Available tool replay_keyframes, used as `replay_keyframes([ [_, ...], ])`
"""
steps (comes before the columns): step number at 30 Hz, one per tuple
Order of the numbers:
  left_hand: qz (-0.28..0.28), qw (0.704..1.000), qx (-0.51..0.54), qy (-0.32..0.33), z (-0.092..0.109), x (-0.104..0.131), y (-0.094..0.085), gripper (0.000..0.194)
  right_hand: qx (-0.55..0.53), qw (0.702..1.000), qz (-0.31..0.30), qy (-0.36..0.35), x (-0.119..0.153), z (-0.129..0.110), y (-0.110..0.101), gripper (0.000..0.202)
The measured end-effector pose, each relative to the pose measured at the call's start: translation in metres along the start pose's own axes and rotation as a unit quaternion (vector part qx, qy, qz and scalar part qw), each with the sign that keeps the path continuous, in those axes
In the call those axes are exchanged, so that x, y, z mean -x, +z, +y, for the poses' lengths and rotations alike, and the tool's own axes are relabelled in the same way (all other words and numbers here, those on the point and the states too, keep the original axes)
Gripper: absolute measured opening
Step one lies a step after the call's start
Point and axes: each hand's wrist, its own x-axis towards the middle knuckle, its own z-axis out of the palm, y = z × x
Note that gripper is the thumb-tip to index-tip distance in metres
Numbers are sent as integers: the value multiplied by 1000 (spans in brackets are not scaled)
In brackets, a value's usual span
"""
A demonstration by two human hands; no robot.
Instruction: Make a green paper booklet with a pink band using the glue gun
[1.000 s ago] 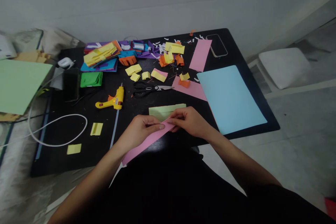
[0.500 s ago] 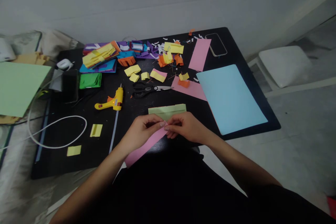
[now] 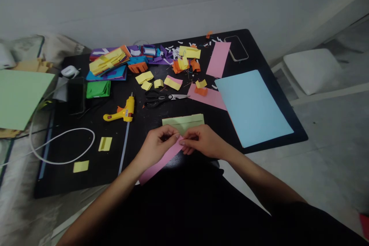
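Note:
A long strip of pink paper [image 3: 161, 162] slants from between my hands down toward my lap. My left hand [image 3: 159, 141] pinches its upper end between thumb and fingers. At the same end, my right hand [image 3: 200, 141] grips the strip's edge, its fingertips close to those of the left. Just beyond both hands lies a folded pale green paper [image 3: 184, 122], its near part covered by them. Black-handled scissors [image 3: 164, 98] rest farther back. To the left, a yellow glue gun [image 3: 123, 110] lies on its side.
Light blue sheets [image 3: 253, 107] cover the black table's [image 3: 98, 182] right side. Pink strips [image 3: 218, 59], paper scraps [image 3: 184, 63] and a phone [image 3: 236, 49] lie at the back. Colored paper bundles [image 3: 109, 61] stack at back left. A white cable [image 3: 93, 142] loops at left; a white chair [image 3: 313, 71] stands right.
Both hands stay at the pink strip's upper end with small finger movements. The end between the fingertips now looks flatter. The rest of the table is unchanged apart from a slight view shift.

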Motion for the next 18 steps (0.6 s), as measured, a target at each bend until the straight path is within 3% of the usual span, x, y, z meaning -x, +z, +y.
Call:
replay_keyframes([
  [3, 23, 1000, -9, -5, -6, 1, 1, 18, -11, 1000, 6, -1, -2, 5, -1, 38],
  [8, -21, 998, -53, -22, -16, 4, -5, 24, -17, 999, 41, -11, -4, 21, -3, 36],
  [14, -38, 994, -101, -7, -23, 4, -13, 24, 168, 971, 120, -118, -5, 31, -5, 14],
  [18, -49, 979, -197, 26, -17, 2, -14, 20, 170, 963, 148, -145, -9, 31, -11, 14],
])
